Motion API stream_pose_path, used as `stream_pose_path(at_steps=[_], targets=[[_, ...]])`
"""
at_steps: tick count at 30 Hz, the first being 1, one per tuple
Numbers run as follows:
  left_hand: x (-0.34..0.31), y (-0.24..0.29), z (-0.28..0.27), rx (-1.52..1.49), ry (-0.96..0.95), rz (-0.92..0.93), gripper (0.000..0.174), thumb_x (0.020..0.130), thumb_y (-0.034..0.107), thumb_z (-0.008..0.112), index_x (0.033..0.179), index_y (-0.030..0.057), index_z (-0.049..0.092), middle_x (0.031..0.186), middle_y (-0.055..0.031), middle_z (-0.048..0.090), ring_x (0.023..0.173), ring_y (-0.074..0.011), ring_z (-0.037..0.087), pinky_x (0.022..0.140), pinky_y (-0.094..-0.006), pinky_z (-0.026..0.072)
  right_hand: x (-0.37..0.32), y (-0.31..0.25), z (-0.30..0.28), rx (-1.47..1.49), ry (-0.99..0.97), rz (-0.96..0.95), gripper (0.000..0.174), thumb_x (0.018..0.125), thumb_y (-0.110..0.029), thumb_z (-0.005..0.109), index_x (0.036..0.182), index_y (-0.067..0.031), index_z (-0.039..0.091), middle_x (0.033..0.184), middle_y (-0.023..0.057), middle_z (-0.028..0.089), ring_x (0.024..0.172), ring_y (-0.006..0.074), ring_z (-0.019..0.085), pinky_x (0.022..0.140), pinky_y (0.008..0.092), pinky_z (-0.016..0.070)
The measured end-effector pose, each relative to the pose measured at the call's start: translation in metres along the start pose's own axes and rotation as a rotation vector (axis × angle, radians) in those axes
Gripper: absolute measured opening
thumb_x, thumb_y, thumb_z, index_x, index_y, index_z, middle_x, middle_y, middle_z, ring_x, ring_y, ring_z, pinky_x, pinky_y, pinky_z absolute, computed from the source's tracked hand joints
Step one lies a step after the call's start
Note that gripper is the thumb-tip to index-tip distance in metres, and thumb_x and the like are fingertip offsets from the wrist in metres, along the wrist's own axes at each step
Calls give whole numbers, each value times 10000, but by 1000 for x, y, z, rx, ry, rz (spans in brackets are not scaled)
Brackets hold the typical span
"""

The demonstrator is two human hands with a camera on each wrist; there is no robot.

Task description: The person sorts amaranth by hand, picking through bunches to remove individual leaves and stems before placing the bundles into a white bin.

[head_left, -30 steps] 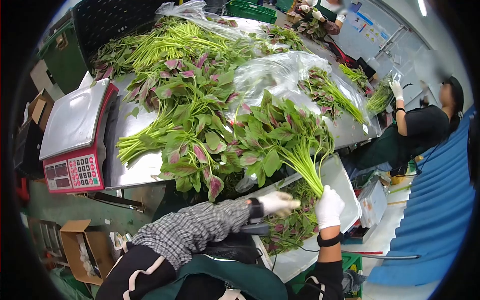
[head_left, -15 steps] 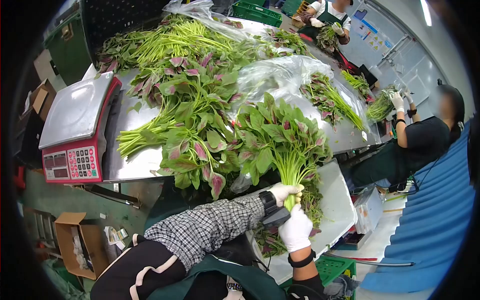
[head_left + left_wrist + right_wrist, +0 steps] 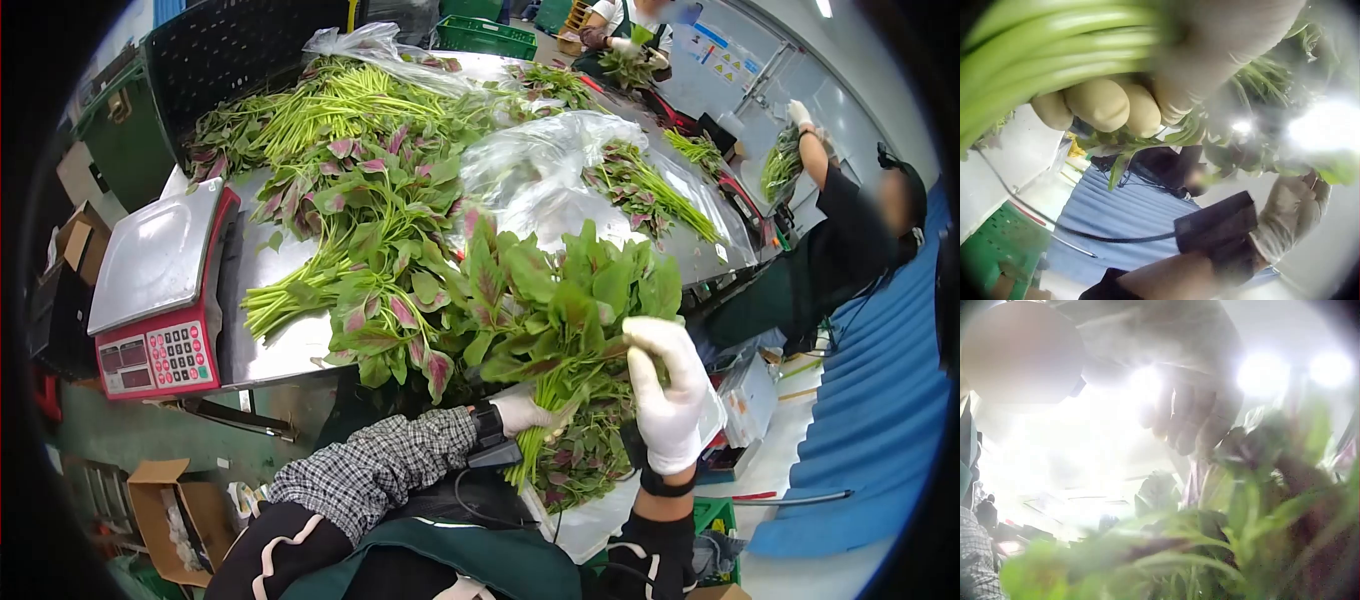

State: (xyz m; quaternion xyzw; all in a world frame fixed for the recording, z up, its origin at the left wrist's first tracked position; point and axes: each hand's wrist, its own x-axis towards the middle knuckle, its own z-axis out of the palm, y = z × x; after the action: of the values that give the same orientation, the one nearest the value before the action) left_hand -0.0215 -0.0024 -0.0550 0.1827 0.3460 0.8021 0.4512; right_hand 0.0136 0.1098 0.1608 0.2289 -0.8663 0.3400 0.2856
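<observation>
My gloved left hand (image 3: 520, 412) grips a bunch of red-and-green amaranth (image 3: 570, 300) round its stems, leaves upward. In the left wrist view, curled fingers (image 3: 1100, 105) wrap the thick pale-green stems (image 3: 1079, 47). At the bunch's right side is my gloved right hand (image 3: 668, 400), thumb and forefinger apart in a loose curve beside the leaves. The right wrist view shows its bent fingers (image 3: 1188, 415) just above a purple-tinged leaf (image 3: 1194, 484). Below the bunch, a white bin (image 3: 600, 515) contains more amaranth.
A large amaranth pile (image 3: 370, 200) covers the metal table (image 3: 262, 335), beside a red scale (image 3: 160, 300) and clear plastic sheeting (image 3: 545, 160). Two people work across and to the right; the nearer person (image 3: 800, 270) raises a bundle. A cardboard box (image 3: 172, 520) stands on the floor at left.
My right hand first held the bunch alone; both hands then met at its stems. Now the left hand holds it, and the right has moved up to the leaves.
</observation>
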Motion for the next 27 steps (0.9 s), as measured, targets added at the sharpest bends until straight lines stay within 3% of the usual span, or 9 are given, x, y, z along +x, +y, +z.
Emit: stream_pose_path(at_steps=[1, 4, 6, 8, 11, 14, 17, 23, 27], targets=[[-1, -5, -2, -69, -62, -13, 153, 832, 93, 639, 909, -17, 567, 731, -75, 576, 583, -140, 533, 584, -289, 470, 7, -2, 5, 30, 8, -1, 230, 766, 66, 583, 986, 7, 615, 947, 123, 613, 854, 226, 596, 771, 288, 465], [-3, -22, -14, 125, -21, -183, 152, 857, 120, 614, 925, -6, 565, 734, -59, 577, 603, -133, 533, 608, -271, 464, 20, -2, 15, 105, -39, 59, 215, 786, 63, 568, 990, 13, 614, 939, 119, 615, 860, 214, 597, 779, 283, 460], [-5, -27, -16, 87, -38, -159, 180, 859, 135, 613, 962, -6, 567, 741, -48, 582, 633, -134, 546, 630, -255, 461, 18, 8, 23, 210, -90, 193, 209, 795, 63, 561, 991, 15, 615, 929, 115, 614, 848, 197, 597, 768, 275, 461], [-11, -19, -9, 116, -4, -150, 196, 855, 141, 620, 970, -9, 568, 742, -49, 583, 638, -135, 550, 630, -257, 462, 17, 7, 23, 173, -138, 207, 181, 802, 51, 567, 972, 17, 619, 895, 106, 617, 805, 171, 598, 735, 260, 465], [-14, -17, -8, 16, -120, -35, 214, 846, 138, 630, 985, -13, 569, 742, -51, 584, 642, -139, 553, 618, -264, 466, 9, 14, 24, 104, -160, 192, 154, 795, 32, 590, 945, 12, 623, 855, 96, 622, 763, 165, 603, 702, 253, 468], [-15, -20, -3, -29, 35, -86, 220, 836, 125, 642, 982, -19, 563, 738, -60, 582, 618, -143, 551, 598, -271, 470, 1, 8, 21, 75, -206, 243, 156, 790, 29, 597, 942, 8, 626, 836, 92, 625, 749, 165, 602, 692, 252, 466], [-16, -21, -6, -22, 16, -155, 198, 832, 138, 652, 932, -11, 567, 721, -67, 583, 590, -147, 563, 557, -259, 473, -8, 4, 17, 78, -234, 294, 151, 795, 7, 608, 945, 3, 630, 838, 91, 638, 729, 136, 600, 668, 245, 469], [-22, -6, 4, 104, -58, -5, 215, 826, 137, 652, 938, -21, 558, 725, -70, 587, 586, -147, 558, 569, -265, 476, -19, 2, 17, 144, -351, 361, 160, 808, -10, 609, 964, 16, 633, 815, 55, 645, 707, 77, 560, 656, 216, 449], [-20, -16, 0, 18, -39, -84, 205, 826, 140, 657, 931, -15, 572, 726, -69, 590, 587, -144, 559, 566, -260, 473, -13, -5, 13, 106, -214, 315, 154, 807, 12, 600, 954, -3, 641, 835, 65, 641, 694, 104, 577, 627, 225, 453]])
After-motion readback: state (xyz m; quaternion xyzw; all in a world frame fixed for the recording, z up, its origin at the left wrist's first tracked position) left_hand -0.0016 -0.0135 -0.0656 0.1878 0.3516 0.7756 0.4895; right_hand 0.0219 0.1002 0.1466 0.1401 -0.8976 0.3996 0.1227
